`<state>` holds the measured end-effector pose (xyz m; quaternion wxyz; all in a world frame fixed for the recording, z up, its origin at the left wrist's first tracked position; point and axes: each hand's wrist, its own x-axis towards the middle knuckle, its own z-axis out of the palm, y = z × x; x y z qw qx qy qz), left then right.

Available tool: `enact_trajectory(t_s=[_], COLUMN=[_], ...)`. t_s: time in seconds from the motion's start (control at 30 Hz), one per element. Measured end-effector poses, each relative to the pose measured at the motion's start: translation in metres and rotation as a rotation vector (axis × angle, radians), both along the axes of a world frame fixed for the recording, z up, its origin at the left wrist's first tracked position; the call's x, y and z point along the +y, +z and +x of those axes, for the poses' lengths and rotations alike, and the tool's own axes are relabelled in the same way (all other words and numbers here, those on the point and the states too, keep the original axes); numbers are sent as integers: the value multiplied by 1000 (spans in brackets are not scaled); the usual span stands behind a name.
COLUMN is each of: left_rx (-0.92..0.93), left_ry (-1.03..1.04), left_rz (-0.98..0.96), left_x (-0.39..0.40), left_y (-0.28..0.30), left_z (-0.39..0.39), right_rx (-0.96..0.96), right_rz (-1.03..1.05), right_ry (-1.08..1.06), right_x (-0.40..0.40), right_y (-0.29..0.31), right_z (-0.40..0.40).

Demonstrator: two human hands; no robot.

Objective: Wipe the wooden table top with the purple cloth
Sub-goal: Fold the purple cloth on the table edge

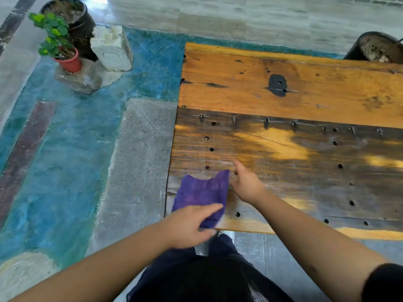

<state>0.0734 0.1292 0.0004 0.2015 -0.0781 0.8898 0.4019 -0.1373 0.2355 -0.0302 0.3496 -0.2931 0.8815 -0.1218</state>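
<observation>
Purple cloth (201,194) lies on the near left corner of the wooden worktop (305,101), its near end reaching the front edge, far edge rumpled with two raised peaks. Left hand (189,225) at the cloth's near end, index finger stretched across the fabric, the lower fingers curled at the cloth's near edge (blurred, but it looks like a pinch on the cloth). Right hand (245,185) just beside the cloth's right edge, index finger pointing away over the wood, the other fingers bent at the cloth's far right corner; cannot tell whether they actually grasp it or only touch it. Worktop is rough planks: lighter orange board at the far side with a black patch (278,85), darker board nearer with rows of round holes and pale yellow worn spots. Off the worktop, on the floor to the left: red pot with a green plant (69,62) sitting on a stone (80,79), a pale block (112,47) beside it, a dark pot (76,20) behind. Another dark pot (379,47) past the far right edge. Floor painted blue-green with grey slabs
</observation>
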Motion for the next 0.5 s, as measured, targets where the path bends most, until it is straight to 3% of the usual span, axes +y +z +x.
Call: enact_trajectory(t_s=[0.1,0.27,0.33,0.4,0.5], left_rx=[-191,-227,-222,-188,-154], left_ry=[-233,-139,-119,-101,-145], left_rz=[-189,-402,-497,-541,-583], left_x=[13,-8,-19,-28,-40], left_y=[-39,-80,-91,-100,-112], left_z=[-8,-8,-6,-8,-16], right_rx=[-184,-211,-64,137,206], right_rz=[155,129,128,144,127], right_ry=[-266,-302,-169,93,416], right_x=[32,57,61,61,51], right_y=[-33,-61,-64,-67,-75], right_z=[14,41,49,56,61])
